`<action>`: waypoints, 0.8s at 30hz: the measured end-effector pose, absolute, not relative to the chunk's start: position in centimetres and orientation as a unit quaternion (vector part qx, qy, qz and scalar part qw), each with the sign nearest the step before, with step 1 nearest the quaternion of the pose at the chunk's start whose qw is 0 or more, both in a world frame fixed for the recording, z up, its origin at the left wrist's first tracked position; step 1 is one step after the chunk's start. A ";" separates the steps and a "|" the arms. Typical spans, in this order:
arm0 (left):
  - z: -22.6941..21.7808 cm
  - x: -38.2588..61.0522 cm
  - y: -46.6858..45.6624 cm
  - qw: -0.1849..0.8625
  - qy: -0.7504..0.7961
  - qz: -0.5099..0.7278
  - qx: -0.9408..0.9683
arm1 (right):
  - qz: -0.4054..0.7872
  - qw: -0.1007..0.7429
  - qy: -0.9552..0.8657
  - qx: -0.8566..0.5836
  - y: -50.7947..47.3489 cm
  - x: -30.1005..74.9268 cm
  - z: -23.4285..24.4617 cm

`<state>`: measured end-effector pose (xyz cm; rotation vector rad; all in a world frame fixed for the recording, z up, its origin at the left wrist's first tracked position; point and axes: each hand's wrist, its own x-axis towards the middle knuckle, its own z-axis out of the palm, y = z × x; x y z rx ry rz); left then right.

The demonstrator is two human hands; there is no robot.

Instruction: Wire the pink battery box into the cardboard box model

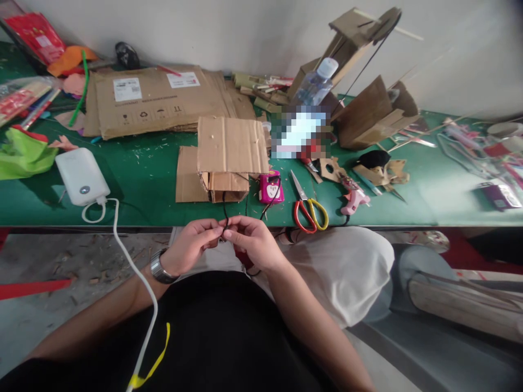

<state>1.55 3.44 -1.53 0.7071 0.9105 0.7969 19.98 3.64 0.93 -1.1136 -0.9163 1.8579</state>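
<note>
My left hand (190,245), with a watch on its wrist, and my right hand (251,239) meet over my lap just below the table's front edge. Both pinch a thin black wire (224,209) between fingertips. The wire runs up to a small cardboard box piece (226,158) on the green table (143,174). Another black wire leads to a pink battery holder (271,188) beside the cardboard.
Red-and-yellow scissors (307,209) and a pink glue gun (354,200) lie right of the pink holder. A white power bank (81,175) with a white cable sits left. Flattened cartons (155,100), a water bottle (316,81) and cardboard scraps crowd the back.
</note>
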 end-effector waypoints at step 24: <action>-1.4 1.4 3.5 0.757 0.444 0.327 0.352 | 0.683 0.355 -0.434 -0.468 3.8 20.3 1.0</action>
